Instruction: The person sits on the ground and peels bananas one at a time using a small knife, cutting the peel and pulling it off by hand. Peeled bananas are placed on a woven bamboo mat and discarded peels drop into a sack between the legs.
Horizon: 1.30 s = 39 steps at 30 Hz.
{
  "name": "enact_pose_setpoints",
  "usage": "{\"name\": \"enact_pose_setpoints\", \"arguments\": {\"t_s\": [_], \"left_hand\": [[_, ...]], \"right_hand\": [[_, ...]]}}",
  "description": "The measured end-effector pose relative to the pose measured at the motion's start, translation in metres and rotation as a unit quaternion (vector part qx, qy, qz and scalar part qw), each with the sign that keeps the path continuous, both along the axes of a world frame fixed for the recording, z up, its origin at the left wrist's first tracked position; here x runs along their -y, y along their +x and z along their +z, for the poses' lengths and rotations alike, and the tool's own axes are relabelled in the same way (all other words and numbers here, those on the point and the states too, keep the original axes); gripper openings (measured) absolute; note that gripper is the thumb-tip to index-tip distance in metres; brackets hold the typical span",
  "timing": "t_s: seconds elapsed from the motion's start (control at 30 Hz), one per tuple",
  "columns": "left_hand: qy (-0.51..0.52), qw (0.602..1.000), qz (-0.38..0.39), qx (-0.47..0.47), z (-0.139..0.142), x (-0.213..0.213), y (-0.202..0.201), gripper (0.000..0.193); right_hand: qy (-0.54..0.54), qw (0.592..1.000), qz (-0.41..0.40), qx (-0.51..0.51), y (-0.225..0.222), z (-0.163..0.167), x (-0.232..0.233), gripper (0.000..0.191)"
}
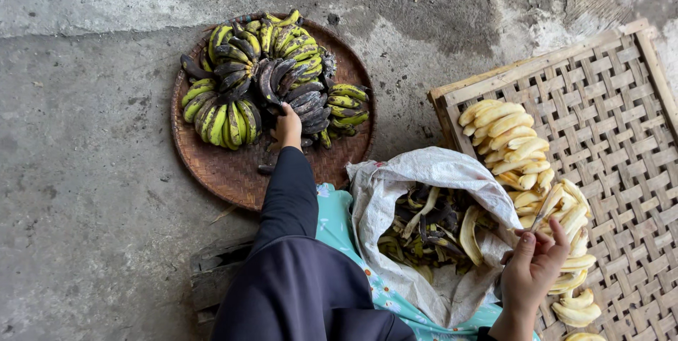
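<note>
Green-black bananas (272, 76) under the left hand (288, 128), grip closing on one; right hand (533, 265) pinches a small knife (542, 215) beside peeled bananas (519, 152).

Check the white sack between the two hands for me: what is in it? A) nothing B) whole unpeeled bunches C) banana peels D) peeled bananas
C: the open white sack holds dark and yellowish banana peels; the peeled bananas lie on the woven bamboo tray, and the unpeeled bunches sit on the round basket tray.
</note>
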<state>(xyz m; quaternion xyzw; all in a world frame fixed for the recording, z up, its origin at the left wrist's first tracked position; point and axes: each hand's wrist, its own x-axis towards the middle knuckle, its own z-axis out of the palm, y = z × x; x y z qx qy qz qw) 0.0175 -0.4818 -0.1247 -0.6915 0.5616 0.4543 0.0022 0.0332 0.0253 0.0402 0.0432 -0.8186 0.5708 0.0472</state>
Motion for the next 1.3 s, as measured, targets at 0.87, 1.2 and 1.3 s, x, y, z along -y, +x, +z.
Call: {"name": "enact_pose_setpoints", "arguments": {"t_s": [0.87, 1.2, 1.3], "left_hand": [[0.181, 0.888, 0.092, -0.413, -0.027, 0.034, 0.006, 0.066], [-0.351, 0.882, -0.281, -0.141, 0.057, -0.003, -0.051, 0.035], [-0.506, 0.785, -0.325, -0.148, 0.064, -0.024, -0.059, 0.032]], "right_hand": [[-0.007, 0.999, 0.022, 0.024, -0.017, -0.013, -0.003, 0.041], [-0.011, 0.999, 0.030, 0.022, -0.004, -0.002, -0.005, 0.042], [-0.029, 0.998, 0.035, 0.038, 0.002, 0.001, -0.009, 0.040]]}}
